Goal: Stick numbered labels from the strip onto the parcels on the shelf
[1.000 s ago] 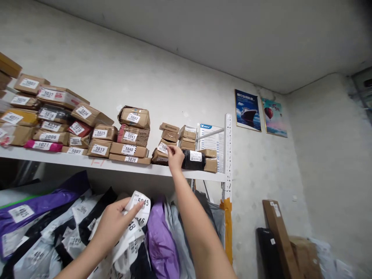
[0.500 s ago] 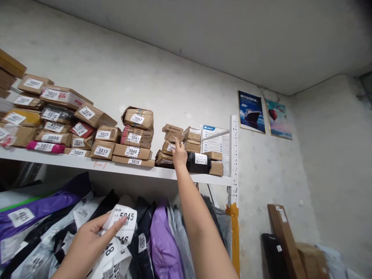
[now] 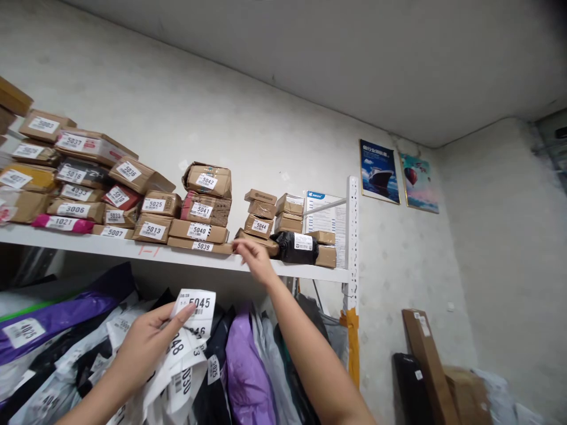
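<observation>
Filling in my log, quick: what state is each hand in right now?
Left hand: closed, holding printed number labels.
Right hand: fingers partly curled by the shelf; grip cannot be told.

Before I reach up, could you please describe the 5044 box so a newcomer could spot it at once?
On the white shelf, find the narrow stack above the right hand. The brown box is third from the top, beneath two cartons showing no number; its own white label, reading 5044, sets it apart.
</observation>
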A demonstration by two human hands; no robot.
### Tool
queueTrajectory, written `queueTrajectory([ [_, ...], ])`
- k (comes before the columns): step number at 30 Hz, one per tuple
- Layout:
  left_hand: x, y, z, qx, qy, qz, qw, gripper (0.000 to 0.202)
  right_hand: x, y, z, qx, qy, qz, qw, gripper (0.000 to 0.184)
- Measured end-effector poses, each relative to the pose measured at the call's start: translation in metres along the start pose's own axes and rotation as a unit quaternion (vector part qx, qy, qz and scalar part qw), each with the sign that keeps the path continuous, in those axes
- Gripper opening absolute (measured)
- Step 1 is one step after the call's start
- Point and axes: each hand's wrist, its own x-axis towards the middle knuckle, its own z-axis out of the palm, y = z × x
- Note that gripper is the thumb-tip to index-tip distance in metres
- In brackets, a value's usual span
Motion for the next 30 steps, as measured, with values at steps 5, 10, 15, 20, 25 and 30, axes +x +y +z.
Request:
queueTrajectory([
  [5,0.003,-0.001,0.018,-0.009,-0.022,0.022,0.999,0.045,-0.076,-0.045,0.008,0.332,-0.124,0.055,0.933,0.022],
  [10,-0.011,-0.001,0.058,-0.066,-0.026,0.021,0.997,0.037,-0.116,-0.034,0.001,0.370,-0.011,0.215,0.904,0.014],
  [15,-0.031,0.005,0.101,-0.021,-0.007,-0.012,1.000,0.042,-0.149,-0.007,-0.015,0.407,0.016,0.272,0.872,0.015],
  [20,-0.068,0.017,0.129,-0.025,-0.052,-0.080,0.995,0.034,-0.195,-0.001,-0.051,0.328,0.010,0.215,0.920,0.007],
  [25,-0.099,0.021,0.148,-0.053,-0.045,-0.107,0.992,0.034,-0.232,-0.001,-0.076,0.322,-0.027,0.240,0.915,0.004],
  [30,-0.121,0.013,0.151,-0.108,-0.116,-0.147,0.976,0.030,-0.256,-0.010,-0.074,0.283,0.036,0.242,0.927,0.007],
])
